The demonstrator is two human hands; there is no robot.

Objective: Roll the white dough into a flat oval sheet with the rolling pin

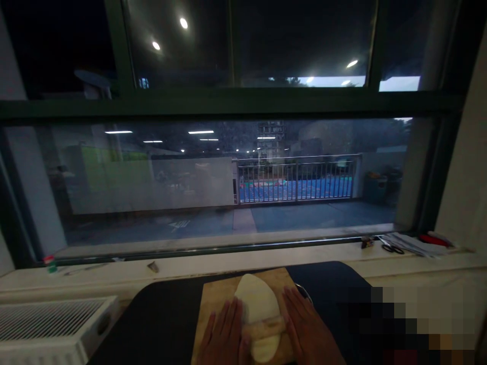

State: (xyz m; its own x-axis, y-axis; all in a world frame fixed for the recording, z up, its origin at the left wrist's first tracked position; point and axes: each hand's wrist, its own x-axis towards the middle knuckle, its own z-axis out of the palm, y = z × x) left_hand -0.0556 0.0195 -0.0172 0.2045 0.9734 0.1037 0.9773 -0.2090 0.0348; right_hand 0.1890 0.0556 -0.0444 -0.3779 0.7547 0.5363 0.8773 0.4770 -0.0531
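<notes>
A flattened sheet of pale dough (258, 296) lies on a wooden cutting board (213, 291). Across its lower part rests a short wooden rolling pin (265, 328), with dough showing above and below it. My left hand (226, 334) is at the pin's left end, fingers stretched forward and lying flat. At the right end is my right hand (306, 324), also with straight fingers, over the board's right side. The pin's ends are hidden by my hands. Behind my right fingers shows part of a curved metallic rim (304, 292).
The board stands on a dark table (163, 314) against a windowsill (228, 258). On the sill's right lie scissors (392, 249), papers (413, 244) and a red item (434, 240). A small green-and-red container (50, 263) is at left, above a white radiator (49, 324).
</notes>
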